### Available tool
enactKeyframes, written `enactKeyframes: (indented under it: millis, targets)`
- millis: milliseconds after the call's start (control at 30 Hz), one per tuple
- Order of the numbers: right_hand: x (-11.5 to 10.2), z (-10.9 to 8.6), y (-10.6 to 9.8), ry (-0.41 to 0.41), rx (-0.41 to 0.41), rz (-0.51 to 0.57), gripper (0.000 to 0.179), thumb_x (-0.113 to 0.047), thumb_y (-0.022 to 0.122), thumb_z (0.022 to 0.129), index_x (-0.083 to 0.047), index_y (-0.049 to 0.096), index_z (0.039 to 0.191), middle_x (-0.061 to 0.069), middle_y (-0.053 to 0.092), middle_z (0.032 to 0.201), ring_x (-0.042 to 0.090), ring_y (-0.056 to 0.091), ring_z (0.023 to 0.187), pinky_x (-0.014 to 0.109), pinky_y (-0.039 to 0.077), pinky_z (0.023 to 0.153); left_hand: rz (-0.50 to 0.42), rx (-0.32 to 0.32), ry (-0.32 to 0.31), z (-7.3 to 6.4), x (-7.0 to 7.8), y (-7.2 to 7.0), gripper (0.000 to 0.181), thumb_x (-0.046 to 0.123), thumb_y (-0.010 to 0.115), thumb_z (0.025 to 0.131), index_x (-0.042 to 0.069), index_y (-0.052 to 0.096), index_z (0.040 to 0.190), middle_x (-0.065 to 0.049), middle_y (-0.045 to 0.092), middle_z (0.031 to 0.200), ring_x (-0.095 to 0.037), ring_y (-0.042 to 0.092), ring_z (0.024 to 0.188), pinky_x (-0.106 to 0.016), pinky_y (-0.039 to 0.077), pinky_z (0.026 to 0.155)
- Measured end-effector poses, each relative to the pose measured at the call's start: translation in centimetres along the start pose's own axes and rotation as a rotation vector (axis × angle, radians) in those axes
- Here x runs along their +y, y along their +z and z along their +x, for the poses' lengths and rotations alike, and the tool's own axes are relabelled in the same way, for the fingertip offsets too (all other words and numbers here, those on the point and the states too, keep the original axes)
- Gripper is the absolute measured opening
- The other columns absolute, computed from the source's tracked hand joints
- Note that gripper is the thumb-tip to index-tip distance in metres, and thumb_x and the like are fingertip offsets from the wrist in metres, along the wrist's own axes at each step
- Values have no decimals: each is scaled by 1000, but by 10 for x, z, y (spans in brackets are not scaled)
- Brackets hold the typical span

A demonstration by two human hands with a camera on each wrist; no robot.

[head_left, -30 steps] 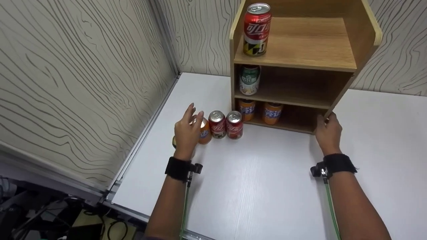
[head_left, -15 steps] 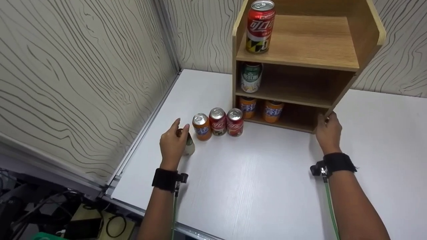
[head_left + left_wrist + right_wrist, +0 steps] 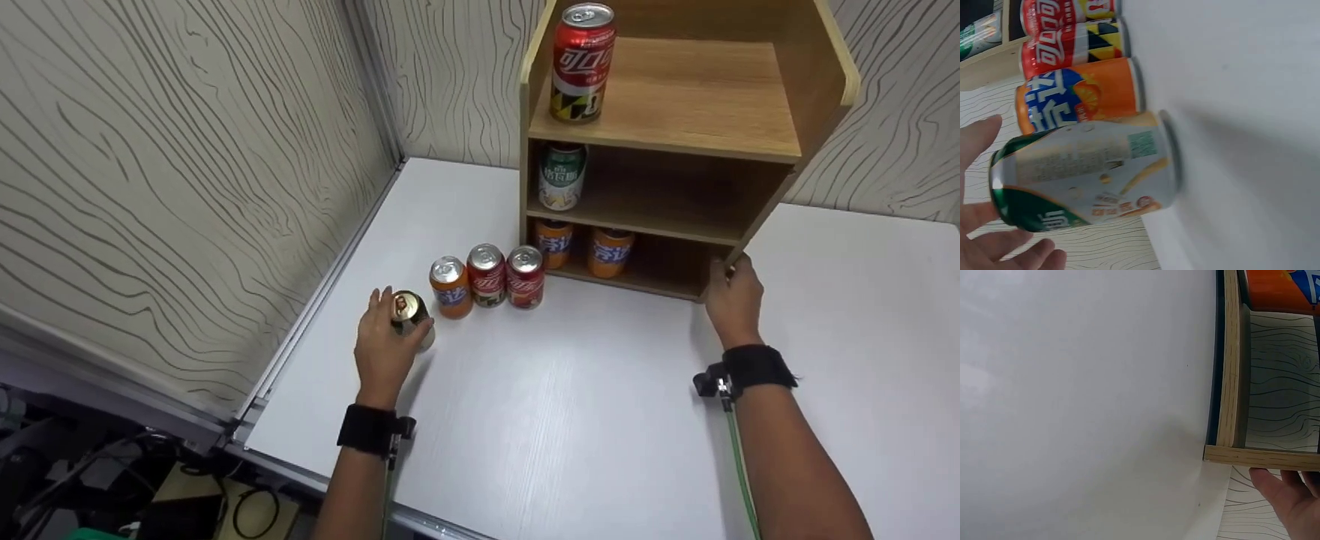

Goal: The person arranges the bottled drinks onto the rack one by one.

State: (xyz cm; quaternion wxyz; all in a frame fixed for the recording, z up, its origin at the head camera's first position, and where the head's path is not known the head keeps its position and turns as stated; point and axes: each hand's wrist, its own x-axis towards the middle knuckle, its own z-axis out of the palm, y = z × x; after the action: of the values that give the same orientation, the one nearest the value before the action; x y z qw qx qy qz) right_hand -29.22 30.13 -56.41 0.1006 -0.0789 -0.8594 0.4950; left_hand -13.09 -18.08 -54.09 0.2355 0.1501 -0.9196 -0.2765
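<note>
A green-and-white drink can point(image 3: 412, 319) with a gold top stands upright on the table, leftmost in a row. My left hand point(image 3: 382, 349) is around its upper part, fingers on the far left and thumb at the right. In the left wrist view the thumb point(image 3: 982, 138) is apart from the can and the other fingers spread past its top. My right hand point(image 3: 735, 304) rests at the lower right side of the wooden shelf point(image 3: 664, 142). Its fingertips point(image 3: 1261, 477) lie against the outer face of the side panel in the right wrist view.
Beside the held-around can stand an orange soda can point(image 3: 451, 289) and two red cola cans point(image 3: 487, 277). On the shelf are a cola can point(image 3: 583, 67) on top, a green-and-white can point(image 3: 561, 180) in the middle and two orange cans point(image 3: 610, 253) below. A patterned wall panel point(image 3: 187, 165) borders the left.
My left hand has moved left and toward me, from over the orange can to around the green-and-white can. The right hand stays at the shelf's side.
</note>
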Motion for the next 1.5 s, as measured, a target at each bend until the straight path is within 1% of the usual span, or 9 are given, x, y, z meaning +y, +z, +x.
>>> enactKeyframes:
  millis: [100, 267, 367, 600, 767, 933, 1233, 1367, 1500]
  targets:
    - [0, -1, 0, 1, 5, -2, 58, -35, 36, 112, 6, 42, 152, 31, 48, 157, 48, 48, 145, 59, 41, 119, -6, 13, -46, -4, -1, 8, 95, 40, 93, 77, 1, 50, 152, -30, 50, 154, -48, 57, 135, -60, 56, 101]
    - [1, -2, 1, 10, 2, 3, 57, -35, 36, 112, 8, 43, 150, 32, 49, 156, 48, 48, 145, 60, 40, 119, -25, 20, -153, -5, 1, 20, 102, 45, 94, 75, 3, 43, 153, -24, 44, 141, -43, 57, 130, -56, 59, 95]
    - [0, -2, 1, 18, -9, 0, 57, -33, 35, 112, 7, 42, 152, 31, 47, 158, 48, 47, 146, 60, 40, 120, -41, 29, -170, -5, 1, 24, 101, 46, 94, 75, 3, 43, 150, -23, 45, 135, -41, 57, 126, -55, 60, 93]
    - [-2, 0, -2, 23, -20, 0, 57, -34, 34, 113, 6, 40, 153, 30, 46, 159, 46, 46, 148, 59, 39, 121, -44, 61, -124, 0, 0, 25, 86, 44, 93, 78, 1, 51, 138, -21, 51, 126, -36, 59, 118, -50, 58, 96]
    - [-2, 0, -1, 7, -7, -6, 55, -32, 33, 113, 5, 42, 152, 29, 50, 155, 44, 52, 142, 57, 42, 117, -83, 24, -112, 5, -1, 20, 78, 35, 92, 80, 1, 55, 138, -20, 57, 124, -35, 64, 118, -48, 56, 101]
    - [-1, -1, 0, 8, -4, -15, 56, -32, 33, 112, 4, 40, 155, 28, 48, 159, 43, 46, 149, 57, 39, 122, -168, -12, -103, 4, -6, 17, 77, 24, 92, 79, 1, 56, 142, -19, 60, 125, -36, 65, 121, -50, 54, 108]
    - [1, -4, 4, 3, -1, -16, 55, -33, 35, 112, 6, 44, 149, 29, 50, 155, 44, 48, 147, 57, 39, 121, -294, 78, -23, -7, -13, 18, 74, 13, 91, 75, -2, 58, 139, -20, 66, 123, -35, 69, 114, -49, 57, 101]
    - [0, -3, 2, 13, 1, -16, 54, -32, 35, 112, 5, 45, 149, 28, 50, 156, 43, 47, 148, 56, 39, 122, -363, 80, 6, -7, -8, 14, 76, 11, 92, 74, -4, 56, 139, -21, 68, 124, -33, 69, 110, -48, 58, 96]
    - [0, -2, 1, 15, -4, -13, 55, -32, 34, 112, 5, 43, 152, 27, 48, 158, 43, 46, 149, 56, 38, 123, -430, 32, 17, -6, 5, 5, 78, 11, 93, 74, -2, 54, 140, -20, 69, 127, -35, 70, 114, -51, 57, 99]
